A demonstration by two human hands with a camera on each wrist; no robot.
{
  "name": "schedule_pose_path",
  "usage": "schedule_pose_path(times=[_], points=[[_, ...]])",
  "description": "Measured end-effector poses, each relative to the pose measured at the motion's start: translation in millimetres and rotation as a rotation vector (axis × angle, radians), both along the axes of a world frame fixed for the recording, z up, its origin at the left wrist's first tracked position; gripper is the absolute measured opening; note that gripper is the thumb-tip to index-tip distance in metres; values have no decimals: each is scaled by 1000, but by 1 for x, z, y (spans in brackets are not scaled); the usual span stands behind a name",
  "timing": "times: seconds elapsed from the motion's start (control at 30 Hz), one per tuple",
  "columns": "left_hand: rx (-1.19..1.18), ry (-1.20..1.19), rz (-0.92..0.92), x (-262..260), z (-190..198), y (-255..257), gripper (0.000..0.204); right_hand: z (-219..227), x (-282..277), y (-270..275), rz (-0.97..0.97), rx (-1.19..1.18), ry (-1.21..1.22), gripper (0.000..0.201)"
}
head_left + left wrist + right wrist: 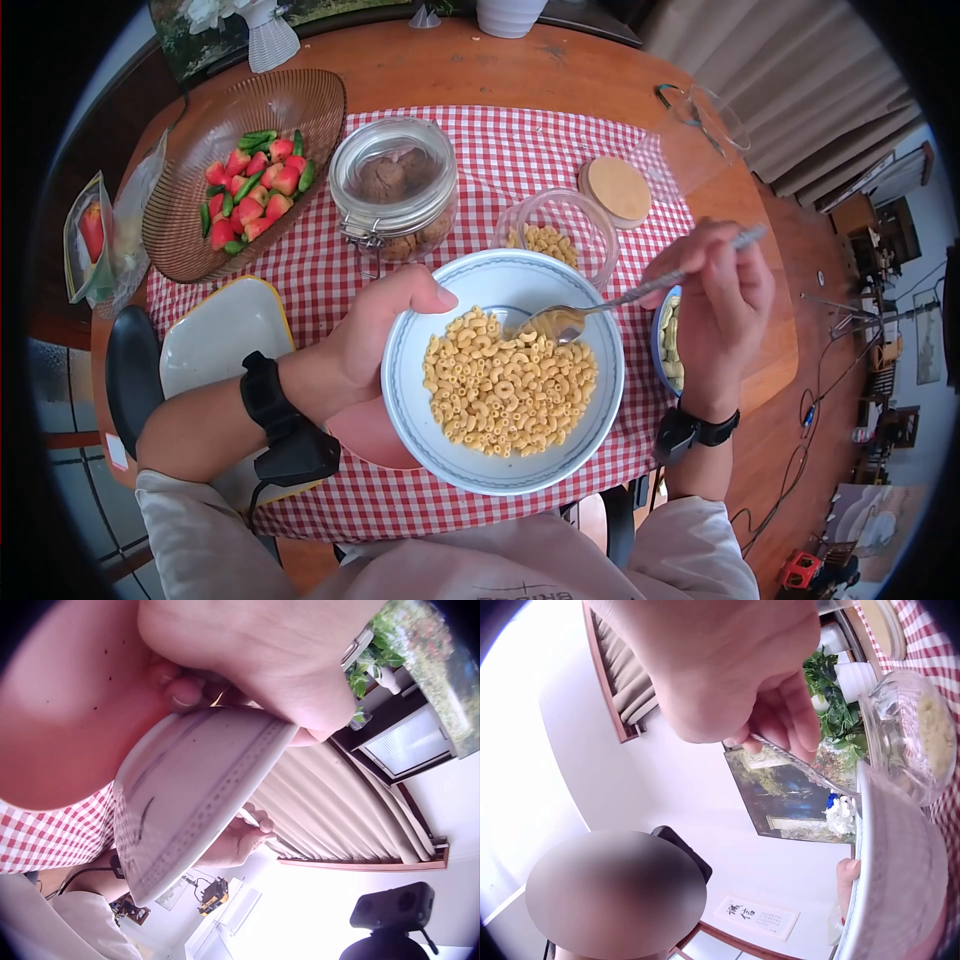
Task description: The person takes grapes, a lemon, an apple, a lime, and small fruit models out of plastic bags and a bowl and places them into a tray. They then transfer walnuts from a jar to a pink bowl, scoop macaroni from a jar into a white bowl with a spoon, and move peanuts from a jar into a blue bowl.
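Note:
A white bowl with blue trim [500, 470] is tilted a little toward the head camera in the head view, with dry elbow macaroni [510, 400] inside. My left hand [365, 335] grips its left side, thumb over the rim and fingers beneath, as the left wrist view shows from under the bowl [202, 780]. In my right hand [715, 305], a metal spoon [630, 296] is pinched by its patterned handle. The spoon's head lies at the macaroni's far edge. From the right wrist view, the spoon [810, 772] slants down over the rim.
Behind the bowl stand a clip-top glass jar of walnuts [395, 200], a clear container [605, 235] with macaroni and a wooden lid [618, 190]. A basket of red and green produce [290, 100] and a white tray [215, 340] lie left. A dish of peanuts [670, 345] is right.

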State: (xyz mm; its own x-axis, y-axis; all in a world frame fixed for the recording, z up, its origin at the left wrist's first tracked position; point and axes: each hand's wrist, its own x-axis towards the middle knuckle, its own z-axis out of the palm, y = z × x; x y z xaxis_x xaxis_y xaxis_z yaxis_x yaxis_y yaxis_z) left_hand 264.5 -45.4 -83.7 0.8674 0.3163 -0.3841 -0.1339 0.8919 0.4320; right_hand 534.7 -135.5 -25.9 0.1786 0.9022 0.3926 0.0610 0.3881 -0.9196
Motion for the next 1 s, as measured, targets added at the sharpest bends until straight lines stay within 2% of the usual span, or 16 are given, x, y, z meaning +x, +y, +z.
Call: schedule_pose_path(times=[0.13, 0.27, 0.5, 0.6, 0.67, 0.73, 0.8, 0.83, 0.9, 0.93, 1.0], points=[[-4, 6, 8, 1, 2, 0, 63, -9, -1, 10, -76, -185, 164, 31], [58, 24, 7, -3, -4, 2, 61, -10, 2, 14, -135, -174, 244, 31], [91, 53, 13, -1, -1, 4, 60, -16, 11, 17, -49, -234, 359, 31], [-36, 113, -8, 0, 5, 3, 61, -17, 23, 17, -40, -124, 470, 30], [85, -19, -12, -2, -3, 3, 62, -15, 26, 16, -136, -13, 479, 27], [89, -18, -13, -3, -1, 3, 62, -14, 26, 16, -165, 38, 438, 27], [93, -16, -14, -2, 0, 3, 62, -15, 21, 16, -277, 138, 202, 27], [74, -3, -1, -1, -1, 2, 62, -15, 16, 15, -277, 138, 204, 27], [51, 13, 13, -1, -5, 1, 62, -15, 6, 14, -404, 345, 8, 27], [48, 23, 16, -1, -10, 2, 61, -15, 8, 13, -403, 343, 10, 27], [44, 34, 23, -1, -11, 2, 61, -13, 13, 11, -144, 532, 158, 26]])
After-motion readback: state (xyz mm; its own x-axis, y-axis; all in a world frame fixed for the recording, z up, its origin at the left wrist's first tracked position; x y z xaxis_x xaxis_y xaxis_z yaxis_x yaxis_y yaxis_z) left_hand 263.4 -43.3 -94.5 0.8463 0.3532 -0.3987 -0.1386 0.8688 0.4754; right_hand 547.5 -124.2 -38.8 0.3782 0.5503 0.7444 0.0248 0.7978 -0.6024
